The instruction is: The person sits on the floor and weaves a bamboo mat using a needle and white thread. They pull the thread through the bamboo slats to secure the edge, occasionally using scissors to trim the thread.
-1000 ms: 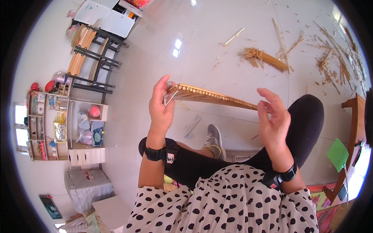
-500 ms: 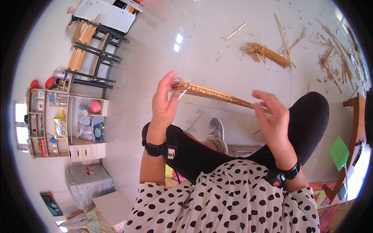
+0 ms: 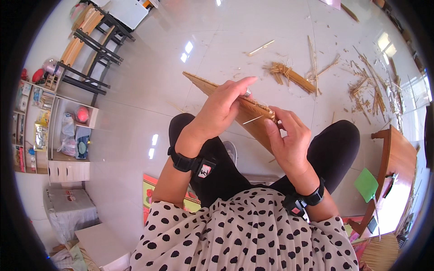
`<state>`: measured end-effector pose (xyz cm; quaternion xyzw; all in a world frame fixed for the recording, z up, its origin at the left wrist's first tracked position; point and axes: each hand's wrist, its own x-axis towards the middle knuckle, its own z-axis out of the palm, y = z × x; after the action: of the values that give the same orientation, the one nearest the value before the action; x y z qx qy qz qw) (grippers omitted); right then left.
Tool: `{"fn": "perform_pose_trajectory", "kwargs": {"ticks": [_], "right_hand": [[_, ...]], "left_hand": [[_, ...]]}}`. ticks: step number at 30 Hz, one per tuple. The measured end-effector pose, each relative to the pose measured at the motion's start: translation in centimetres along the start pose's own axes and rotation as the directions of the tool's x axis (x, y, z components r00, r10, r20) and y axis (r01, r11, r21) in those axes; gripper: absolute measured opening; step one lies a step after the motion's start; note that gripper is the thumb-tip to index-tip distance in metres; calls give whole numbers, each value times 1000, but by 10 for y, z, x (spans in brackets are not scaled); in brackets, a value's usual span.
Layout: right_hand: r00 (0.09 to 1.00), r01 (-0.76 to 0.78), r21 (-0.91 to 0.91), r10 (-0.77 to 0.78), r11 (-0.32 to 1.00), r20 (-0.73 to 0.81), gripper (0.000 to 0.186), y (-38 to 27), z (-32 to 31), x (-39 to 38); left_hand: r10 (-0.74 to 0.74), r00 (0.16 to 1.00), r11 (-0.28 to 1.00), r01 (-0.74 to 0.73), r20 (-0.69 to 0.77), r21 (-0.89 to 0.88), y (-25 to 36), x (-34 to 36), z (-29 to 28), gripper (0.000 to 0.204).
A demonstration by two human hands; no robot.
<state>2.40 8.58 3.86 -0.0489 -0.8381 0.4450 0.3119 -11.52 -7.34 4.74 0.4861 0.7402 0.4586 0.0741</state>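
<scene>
A thin, flat panel of straw-coloured stalks laid side by side slants between my hands over my lap. My left hand holds its upper edge, thumb along the near face and index finger stretched out past the edge; a metal ring or thimble is on a finger. My right hand grips the panel's right corner between thumb and fingers. A thin, pale, needle-like piece sticks out from the near face beside my right thumb. Whether thread is attached to it I cannot make out.
On the tiled floor ahead lie a bundle of stalks, a loose stalk and scattered scraps. A wooden table with a green flyswatter stands right. Shelves and black-framed folded furniture line the left.
The panel has turned from nearly edge-on to a steep slant showing its face. My left hand has moved right along it, nearer my right hand, which has moved left and lower.
</scene>
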Motion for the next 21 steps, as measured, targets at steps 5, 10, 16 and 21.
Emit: {"fn": "perform_pose_trajectory", "kwargs": {"ticks": [5,10,16,21], "right_hand": [[988,-49,-23,46,999,-147,23,0,5,-12],[989,-86,-68,77,994,-127,23,4,0,-17],[986,-116,-157,94,981,-138,21,6,-9,-19],[985,-84,-229,46,970,-165,20,6,-11,-21]], "left_hand": [[55,998,998,-55,-9,5,1,2,7,64],[137,987,991,-137,-85,10,1,8,20,62],[196,968,980,-198,-159,1,-7,14,37,61],[268,877,963,-234,-398,133,2,6,51,44]]}}
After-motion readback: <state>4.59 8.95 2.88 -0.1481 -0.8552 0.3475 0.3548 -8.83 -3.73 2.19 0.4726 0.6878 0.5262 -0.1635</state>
